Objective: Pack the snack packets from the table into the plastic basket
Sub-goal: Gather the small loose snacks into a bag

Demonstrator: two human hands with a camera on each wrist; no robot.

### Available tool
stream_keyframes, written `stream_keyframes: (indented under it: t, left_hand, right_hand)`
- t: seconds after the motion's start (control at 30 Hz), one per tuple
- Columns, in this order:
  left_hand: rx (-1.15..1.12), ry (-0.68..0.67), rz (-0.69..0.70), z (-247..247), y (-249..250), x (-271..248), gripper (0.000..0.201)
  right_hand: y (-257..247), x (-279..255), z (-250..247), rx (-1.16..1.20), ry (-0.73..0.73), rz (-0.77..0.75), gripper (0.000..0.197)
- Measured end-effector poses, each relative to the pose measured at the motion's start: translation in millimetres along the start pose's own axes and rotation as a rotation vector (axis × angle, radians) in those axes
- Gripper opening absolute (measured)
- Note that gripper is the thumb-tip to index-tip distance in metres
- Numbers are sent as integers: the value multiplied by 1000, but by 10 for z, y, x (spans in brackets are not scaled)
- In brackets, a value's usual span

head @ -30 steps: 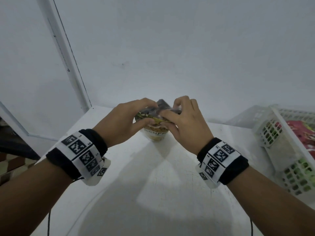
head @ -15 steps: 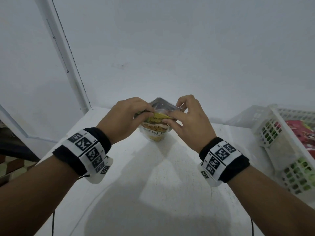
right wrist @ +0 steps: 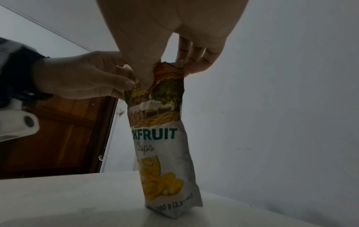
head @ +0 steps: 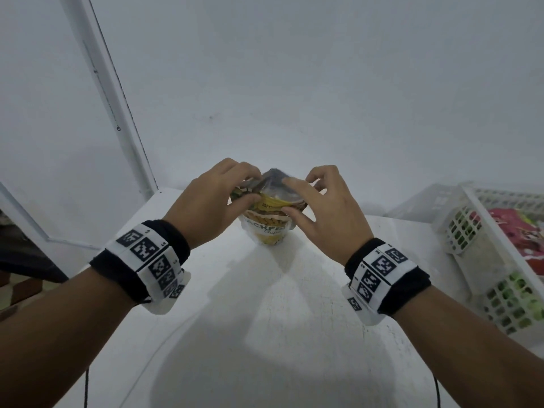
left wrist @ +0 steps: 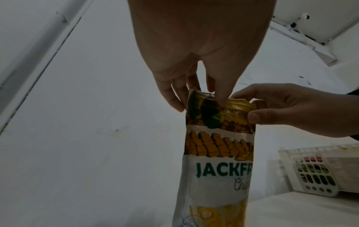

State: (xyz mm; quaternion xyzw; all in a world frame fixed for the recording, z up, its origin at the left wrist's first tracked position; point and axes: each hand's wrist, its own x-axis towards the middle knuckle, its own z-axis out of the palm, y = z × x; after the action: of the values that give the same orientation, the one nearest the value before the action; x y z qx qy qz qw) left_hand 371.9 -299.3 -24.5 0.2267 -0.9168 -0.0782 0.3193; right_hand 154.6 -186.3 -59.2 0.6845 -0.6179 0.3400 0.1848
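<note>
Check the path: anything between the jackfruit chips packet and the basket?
Nothing visible. Both hands pinch the top of the jackfruit chips packet, upright on the table. Bare tabletop runs right to the basket, which already holds a pink packet.

place: plain room in a home, likely | evidence: white table (head: 265,334) set into a corner of bare white walls (head: 323,83) | left of table: brown wooden door (right wrist: 64,130), white frame (head: 112,83) | right end of table: white plastic basket (head: 482,254)

Jackfruit chips packet (head: 269,228) upright on table (head: 265,334) centre, plastic basket (head: 482,260) at right edge
</note>
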Motion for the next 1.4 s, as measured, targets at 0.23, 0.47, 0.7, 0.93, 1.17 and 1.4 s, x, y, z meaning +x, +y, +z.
stream_keyframes:
  t: [0.23,0.47,0.7,0.93,1.17,1.4]
  left_hand:
    - [-133,41,-154,36,-24,-63,35]
    - [-275,144,-330,43,-136,-33,3]
    - [-393,142,-385,-13,-161,84,6]
    - [-331,120,-399,47,-185,59,7]
    - [-469,165,-484,153,-103,-113,27]
    - [-767,-134,-620,542,-104,-483,65]
  right_hand:
    - [-53,71,56,-36,-92,-28,25]
    - [13,61,47,188,-2,88,31]
    - [84,216,-68,344,38,221,29]
    - [117,230,53,426,-37,412,14]
    - [19,241,187,653,6,523,22]
    - [37,166,178,668,76,614,25]
